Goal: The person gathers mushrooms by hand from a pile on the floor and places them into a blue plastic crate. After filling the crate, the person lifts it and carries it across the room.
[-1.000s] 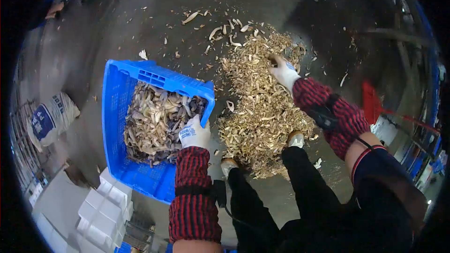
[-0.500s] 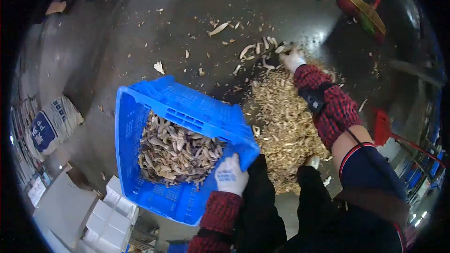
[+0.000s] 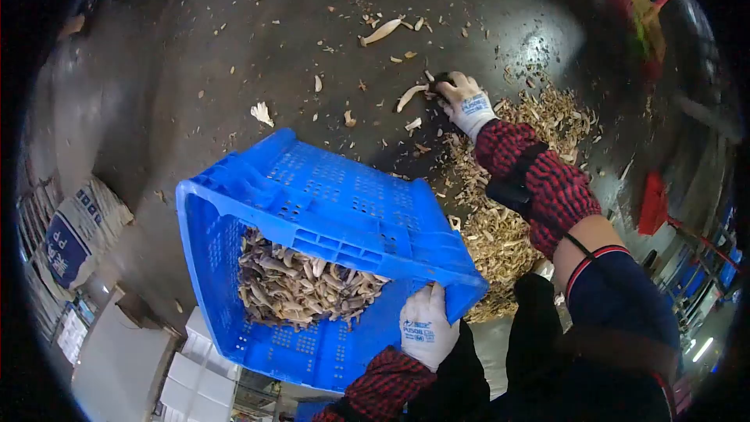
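Observation:
A blue perforated plastic crate [image 3: 351, 187] is tipped on its side, its opening towards me. Whole, pale brown mushrooms [image 3: 305, 281] lie heaped inside. My left hand [image 3: 428, 327], in a white glove, grips the crate's rim near its right corner. On the floor beyond the crate, my right hand [image 3: 463, 101], gloved too, is curled down over mushroom pieces, its fingertips partly hidden. A long pale mushroom piece [image 3: 410, 96] pokes out beside its fingers. Under my right forearm spreads a pile of pale mushroom trimmings [image 3: 500, 246], partly covered by crate and arm.
Loose scraps, including a larger pale piece [image 3: 383, 32], dot the dark floor. A red broom [image 3: 637, 12] is at upper right, with a red dustpan [image 3: 653, 205] below. Printed sacks [image 3: 74, 238] and white foam boxes [image 3: 199, 383] stand at left.
My right hand has swept left and nearer, gathering the row of pale pieces under it. The crate and my left hand have shifted right, covering more of the pile.

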The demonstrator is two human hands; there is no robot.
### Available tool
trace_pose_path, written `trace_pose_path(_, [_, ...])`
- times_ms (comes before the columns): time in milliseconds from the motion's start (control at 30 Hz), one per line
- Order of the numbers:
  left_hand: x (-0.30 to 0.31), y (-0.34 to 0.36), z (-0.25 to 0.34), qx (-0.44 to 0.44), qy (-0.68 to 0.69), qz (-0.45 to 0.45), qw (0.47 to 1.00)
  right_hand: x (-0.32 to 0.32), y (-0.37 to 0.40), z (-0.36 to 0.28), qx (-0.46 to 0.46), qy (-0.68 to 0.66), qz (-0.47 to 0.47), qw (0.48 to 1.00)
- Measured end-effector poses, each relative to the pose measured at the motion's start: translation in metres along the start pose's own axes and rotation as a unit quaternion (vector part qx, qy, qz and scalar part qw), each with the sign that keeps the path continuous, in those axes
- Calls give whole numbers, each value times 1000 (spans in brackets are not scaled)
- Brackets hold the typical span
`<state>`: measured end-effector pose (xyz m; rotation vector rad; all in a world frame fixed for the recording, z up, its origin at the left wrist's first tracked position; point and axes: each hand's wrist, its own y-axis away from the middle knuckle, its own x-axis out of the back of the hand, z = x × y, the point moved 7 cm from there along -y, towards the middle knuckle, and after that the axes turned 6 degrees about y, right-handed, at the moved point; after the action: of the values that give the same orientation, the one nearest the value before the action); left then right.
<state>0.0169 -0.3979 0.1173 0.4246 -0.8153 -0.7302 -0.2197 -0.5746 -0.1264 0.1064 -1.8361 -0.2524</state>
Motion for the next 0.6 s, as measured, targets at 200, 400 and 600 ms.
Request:
trace_pose_path(200, [3, -3, -3, -11, 30, -18, 999, 61, -87, -37, 36, -103, 117, 987])
trace_pose_path(400, [-2, 1, -9, -38, 39, -6, 998, 12, -131, -54, 19, -37, 25, 999])
trace_pose_path(600, [-7, 4, -12, -29, 41, -22, 998, 7, -35, -63, 60, -63, -63, 994])
